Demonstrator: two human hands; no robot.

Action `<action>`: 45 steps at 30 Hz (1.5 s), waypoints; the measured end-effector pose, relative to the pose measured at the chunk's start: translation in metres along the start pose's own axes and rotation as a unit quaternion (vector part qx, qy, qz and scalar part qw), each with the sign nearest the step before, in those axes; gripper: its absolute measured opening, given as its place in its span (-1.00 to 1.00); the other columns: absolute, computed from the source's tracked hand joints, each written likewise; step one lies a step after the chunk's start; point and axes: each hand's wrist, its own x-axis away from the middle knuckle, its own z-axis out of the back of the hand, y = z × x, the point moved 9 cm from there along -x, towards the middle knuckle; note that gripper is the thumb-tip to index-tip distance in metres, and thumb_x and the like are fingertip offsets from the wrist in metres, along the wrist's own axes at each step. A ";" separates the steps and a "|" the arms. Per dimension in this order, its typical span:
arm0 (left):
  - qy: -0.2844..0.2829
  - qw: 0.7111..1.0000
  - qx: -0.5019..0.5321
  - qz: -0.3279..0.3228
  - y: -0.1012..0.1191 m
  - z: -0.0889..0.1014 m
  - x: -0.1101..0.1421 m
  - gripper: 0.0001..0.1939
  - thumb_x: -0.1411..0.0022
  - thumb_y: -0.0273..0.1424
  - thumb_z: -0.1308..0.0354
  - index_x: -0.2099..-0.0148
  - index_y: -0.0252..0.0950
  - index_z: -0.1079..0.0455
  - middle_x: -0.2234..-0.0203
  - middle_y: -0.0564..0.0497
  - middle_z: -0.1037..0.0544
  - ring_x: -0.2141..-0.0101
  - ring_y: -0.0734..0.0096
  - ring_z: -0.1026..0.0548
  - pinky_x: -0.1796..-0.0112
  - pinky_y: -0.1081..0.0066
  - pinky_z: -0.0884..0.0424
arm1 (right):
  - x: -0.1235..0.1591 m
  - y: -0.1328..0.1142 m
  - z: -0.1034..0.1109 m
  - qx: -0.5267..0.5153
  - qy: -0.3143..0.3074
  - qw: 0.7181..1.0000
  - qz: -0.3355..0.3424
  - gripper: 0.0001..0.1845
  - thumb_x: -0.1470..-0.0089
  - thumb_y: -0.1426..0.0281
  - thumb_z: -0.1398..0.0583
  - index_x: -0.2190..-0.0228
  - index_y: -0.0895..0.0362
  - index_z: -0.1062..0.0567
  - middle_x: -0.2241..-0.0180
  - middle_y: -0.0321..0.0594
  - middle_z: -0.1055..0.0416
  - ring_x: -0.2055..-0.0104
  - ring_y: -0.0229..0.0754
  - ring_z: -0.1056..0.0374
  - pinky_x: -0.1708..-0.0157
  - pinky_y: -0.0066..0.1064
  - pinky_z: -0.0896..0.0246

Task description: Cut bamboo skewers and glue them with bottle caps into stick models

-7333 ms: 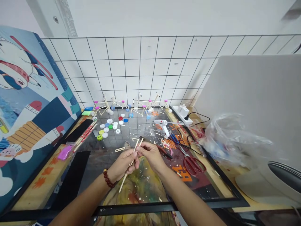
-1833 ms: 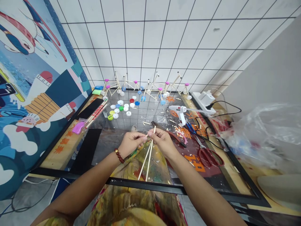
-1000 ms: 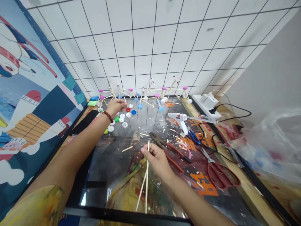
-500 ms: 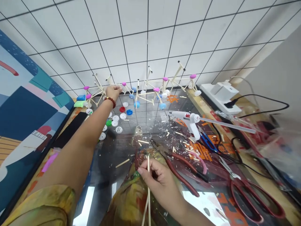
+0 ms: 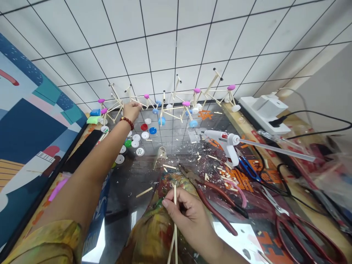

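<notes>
My left hand [image 5: 132,111] reaches to the back of the table, fingers pinched at the thin frame of a small stick tricycle model [image 5: 136,99] with a pink seat. The palm hides part of that model. Close to me, my right hand [image 5: 189,216] is closed on two thin wooden sticks [image 5: 175,229]; one stands nearly upright between thumb and fingers, the other slants below the hand. Beside my left wrist lie bottle caps, among them a red cap [image 5: 144,127] and a blue cap [image 5: 153,130]. A short cut stick [image 5: 144,192] rests on the dark glass top.
More stick models [image 5: 176,110] line the wall. On the right lie a white hot glue gun [image 5: 225,141], red-handled pliers [image 5: 209,198], red scissors [image 5: 299,223], blue-handled scissors [image 5: 249,168] and a power strip [image 5: 265,113] with cables. Stick scraps are scattered around the pliers. A patterned panel [image 5: 35,110] stands left.
My left hand has left the sticks near my right hand and moved forward to the models; a short stick now lies on the glass. My right hand has kept hold of the sticks.
</notes>
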 end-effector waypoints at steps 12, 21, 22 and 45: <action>-0.011 0.998 0.059 0.015 -0.009 0.004 0.013 -0.86 0.13 -0.62 -0.23 0.44 -0.36 -0.38 0.64 0.06 -0.46 0.65 0.55 -0.40 0.64 0.59 -0.29 | 0.000 -0.004 0.000 0.009 -0.012 1.000 -0.008 -0.76 -0.14 0.26 -0.16 0.49 0.13 -0.41 0.61 -0.41 -0.14 0.56 -0.35 -0.06 0.55 -0.51 0.04; 0.009 0.997 0.057 -0.059 0.020 0.051 0.025 -0.96 0.05 -0.55 -0.21 0.44 -0.42 -0.45 0.64 0.05 -0.45 0.64 0.57 -0.39 0.66 0.61 -0.28 | 0.000 -0.001 -0.002 0.006 -0.021 1.000 -0.007 -0.75 -0.14 0.24 -0.16 0.48 0.13 -0.41 0.61 -0.41 -0.14 0.55 -0.34 -0.07 0.53 -0.50 0.03; 0.019 0.995 0.061 -0.077 0.027 0.058 0.023 -0.95 0.02 -0.53 -0.20 0.42 -0.42 -0.45 0.64 0.05 -0.45 0.64 0.57 -0.40 0.66 0.61 -0.27 | 0.000 -0.001 -0.002 0.005 -0.021 1.000 -0.005 -0.75 -0.14 0.24 -0.16 0.47 0.13 -0.41 0.61 -0.41 -0.14 0.55 -0.34 -0.07 0.53 -0.50 0.03; 0.127 0.936 -0.257 -0.203 0.043 0.080 -0.009 -0.75 0.08 -0.56 -0.08 0.29 -0.30 -0.45 0.36 -0.03 -0.55 0.21 0.13 -0.52 0.07 0.19 -0.39 | -0.002 -0.011 0.000 0.012 -0.025 1.000 0.003 -0.80 -0.12 0.31 -0.15 0.47 0.14 -0.43 0.61 -0.40 -0.19 0.56 -0.34 -0.11 0.55 -0.52 -0.01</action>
